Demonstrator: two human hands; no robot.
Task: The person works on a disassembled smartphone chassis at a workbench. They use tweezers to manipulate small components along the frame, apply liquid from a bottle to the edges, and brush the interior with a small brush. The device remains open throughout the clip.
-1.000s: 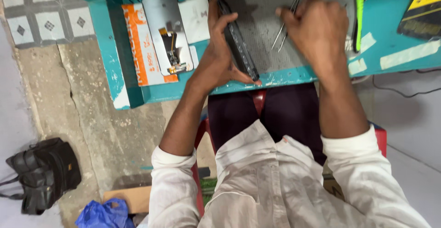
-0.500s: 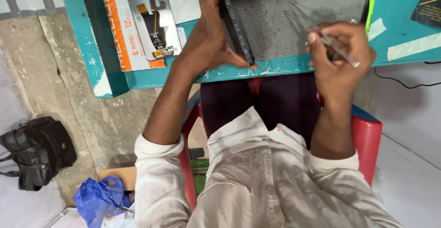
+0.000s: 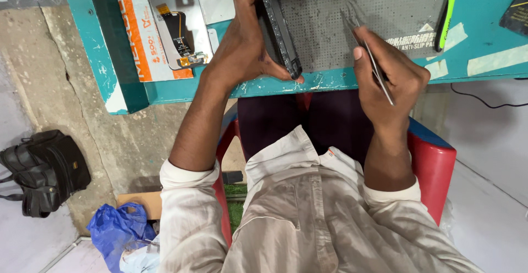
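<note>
Left hand (image 3: 245, 47) clamped around a dark phone (image 3: 280, 31) on edge, right hand (image 3: 393, 78) pinching metal tweezers (image 3: 366, 47).

Teal worktop (image 3: 484, 42) edge up top with chipped paint, cracked bare concrete floor (image 3: 137, 141) below, red plastic chair (image 3: 434, 163), black bag (image 3: 44, 168) lying left, blue plastic bag (image 3: 115, 232) beside cardboard, pale tiles at right

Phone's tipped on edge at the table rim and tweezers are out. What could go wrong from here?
1. The left hand holds the phone on edge right at the table rim; a slip could drop it into the lap.
2. The tweezers in the right hand have sharp tips near the phone; a jab might scratch it.
</note>
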